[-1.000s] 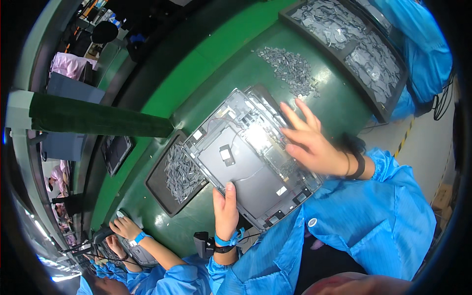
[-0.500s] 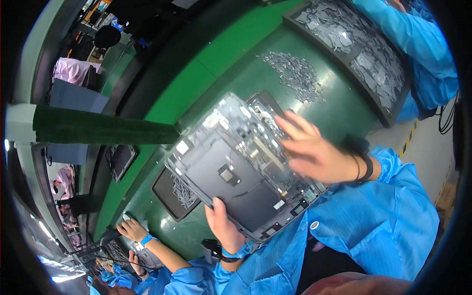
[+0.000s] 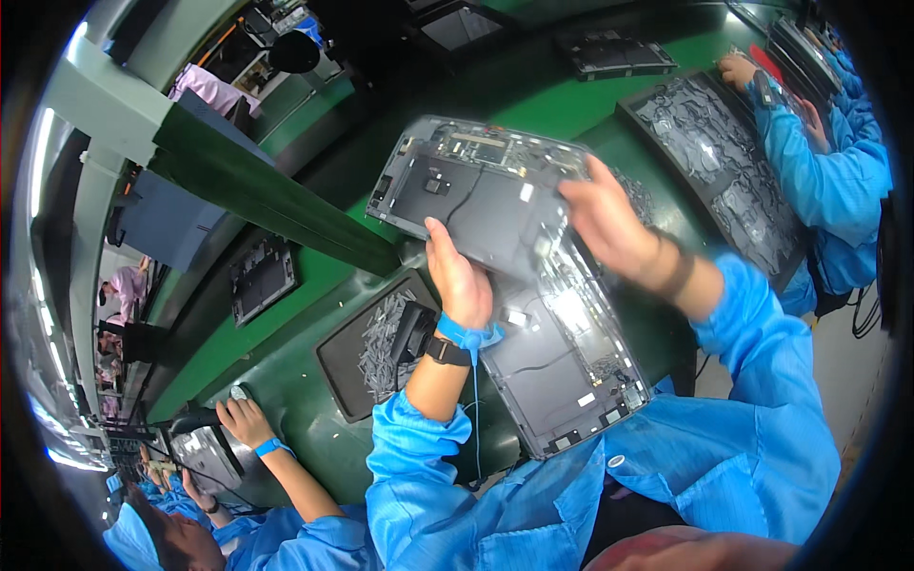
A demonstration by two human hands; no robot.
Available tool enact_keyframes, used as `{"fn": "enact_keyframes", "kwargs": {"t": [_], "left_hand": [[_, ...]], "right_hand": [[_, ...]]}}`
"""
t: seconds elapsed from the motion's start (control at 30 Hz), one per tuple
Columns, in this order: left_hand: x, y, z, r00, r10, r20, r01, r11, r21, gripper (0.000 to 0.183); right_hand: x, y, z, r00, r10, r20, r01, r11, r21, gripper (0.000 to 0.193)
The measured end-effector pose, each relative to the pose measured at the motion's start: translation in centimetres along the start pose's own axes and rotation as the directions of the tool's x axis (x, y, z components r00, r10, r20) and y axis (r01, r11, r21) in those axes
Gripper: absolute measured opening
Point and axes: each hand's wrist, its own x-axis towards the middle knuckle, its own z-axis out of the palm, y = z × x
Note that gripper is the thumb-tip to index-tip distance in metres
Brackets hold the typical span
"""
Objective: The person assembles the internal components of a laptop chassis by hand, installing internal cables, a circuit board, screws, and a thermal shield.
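An opened tablet [image 3: 476, 205], dark grey with a bare circuit board along its far edge, is tilted between my two hands. My left hand [image 3: 461, 284] closes on its near edge, thumb up on the inner face. At its right end is my right hand [image 3: 614, 221], blurred, with its fingers curled round the corner. A second opened tablet [image 3: 547, 371] lies closer to my body, partly under the first one; it too shows a board strip and flat dark panels. A blue wrist strap [image 3: 464, 335] with a cord is on my left wrist.
A dark tray [image 3: 333, 366] of small grey strips stands left, beside a green post [image 3: 276, 195]. Right is a large tray [image 3: 709, 205] of grey film pieces. More opened tablets lie at the back [image 3: 614, 55] and left [image 3: 262, 281]. Co-workers' hands [image 3: 245, 421] are at both sides.
The view has swung. One tablet has moved away from my body and turned, showing the second nearer me. My right hand, earlier spread over the board, is now at a tablet's corner.
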Motion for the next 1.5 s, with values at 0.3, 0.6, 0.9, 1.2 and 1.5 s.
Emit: {"fn": "enact_keyframes", "kwargs": {"t": [0.3, 0.6, 0.9, 1.2, 1.5], "left_hand": [[-8.3, 4.0, -1.6, 0.988, 0.060, 0.141, -0.104, 0.939, 0.327, 0.048], [-17.2, 0.9, -5.6, 0.998, -0.002, -0.069, 0.043, 0.800, 0.599, 0.047], [-17.7, 0.0, -6.4, 0.962, -0.243, -0.122, 0.262, 0.706, 0.658, 0.054], [-17.0, 0.8, -4.9, 0.935, -0.310, -0.171, 0.349, 0.728, 0.591, 0.040], [-17.6, 0.3, -6.1, 0.936, -0.298, -0.189, 0.352, 0.745, 0.567, 0.042]], "right_hand": [[22.5, 2.7, -5.0, 0.964, 0.266, 0.000, -0.260, 0.942, -0.210, 0.012], [33.9, -2.0, -11.4, 0.571, -0.034, 0.820, 0.533, -0.745, -0.401, 0.013], [28.5, -17.4, -20.0, 0.737, -0.597, -0.317, -0.568, -0.293, -0.769, 0.035], [32.6, -16.5, -26.0, 0.441, -0.724, -0.530, -0.746, 0.033, -0.665, 0.043], [29.2, -20.7, -26.7, 0.789, -0.333, -0.516, -0.600, -0.243, -0.762, 0.061]]}}
